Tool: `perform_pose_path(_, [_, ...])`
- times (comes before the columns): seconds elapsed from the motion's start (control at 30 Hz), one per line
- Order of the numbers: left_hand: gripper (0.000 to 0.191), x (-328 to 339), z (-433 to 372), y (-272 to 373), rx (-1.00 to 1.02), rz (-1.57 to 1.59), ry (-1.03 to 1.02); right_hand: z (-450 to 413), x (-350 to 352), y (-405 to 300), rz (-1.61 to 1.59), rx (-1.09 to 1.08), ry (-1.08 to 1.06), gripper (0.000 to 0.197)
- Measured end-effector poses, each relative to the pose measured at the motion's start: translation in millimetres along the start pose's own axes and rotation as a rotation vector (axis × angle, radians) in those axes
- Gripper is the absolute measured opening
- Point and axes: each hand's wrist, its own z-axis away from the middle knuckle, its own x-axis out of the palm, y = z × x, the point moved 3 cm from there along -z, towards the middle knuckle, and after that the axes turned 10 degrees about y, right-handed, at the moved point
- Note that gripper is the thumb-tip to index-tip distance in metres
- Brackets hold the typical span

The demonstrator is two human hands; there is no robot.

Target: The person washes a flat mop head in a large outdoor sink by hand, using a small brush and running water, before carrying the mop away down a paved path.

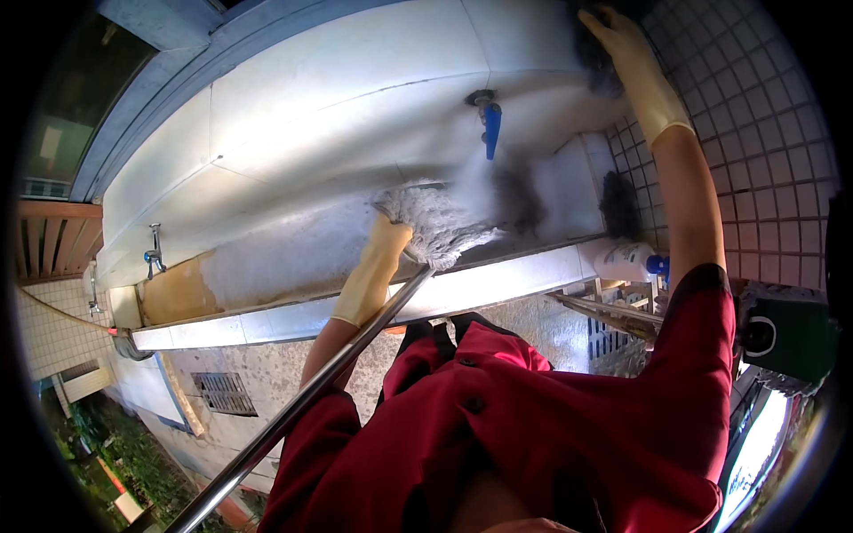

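My left hand [390,238], in a pale yellow rubber glove, grips the edge of a grey string mop head [440,216] inside a long trough sink [260,263]. The mop's shiny metal pole [300,406] slants down past my left forearm to the lower left. Above the mop head, a wall tap with a blue lever [492,126] pours a whitish stream of water onto it. My right hand [612,33], gloved alike, is raised at the upper right against a dark, blurred object [596,56]. Whether it grips that object is not clear.
A second tap [154,252] juts out farther left. On the sink's right end stand a white bottle with a blue cap [626,262] and a dark bristly clump [620,203]. Tiled wall [746,153] bounds the right. A floor grate [224,393] lies lower left.
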Motion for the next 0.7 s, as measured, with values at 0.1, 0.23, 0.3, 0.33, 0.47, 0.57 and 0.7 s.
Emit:
perform_pose_path(0.1, [0.055, 4, 9, 14, -0.024, -0.014, 0.003, -20, -2, 23, 0.180, 0.244, -0.162, 0.043])
perform_pose_path(0.23, [0.053, 3, 10, 12, -0.029, 0.003, 0.047, -44, 7, 68, -0.113, 0.022, 0.154, 0.046])
perform_pose_path(0.3, [0.051, 2, 8, 10, -0.025, 0.033, 0.036, -35, -6, 37, 0.180, -0.132, 0.075, 0.051])
perform_pose_path(0.33, [0.051, 6, 6, 12, -0.022, 0.057, 0.007, -34, -13, 25, 0.190, -0.132, 0.083, 0.051])
perform_pose_path(0.47, [0.048, -1, -1, 4, -0.045, 0.137, -0.030, 21, -15, -7, -0.243, -0.314, 0.195, 0.070])
perform_pose_path(0.57, [0.046, -4, -4, 5, -0.062, 0.106, -0.049, 109, 10, -6, -0.269, -0.382, 0.386, 0.021])
perform_pose_path(0.7, [0.041, -5, 0, 23, -0.081, -0.046, -0.092, 225, 94, 113, -0.620, 0.845, 0.081, 0.010])
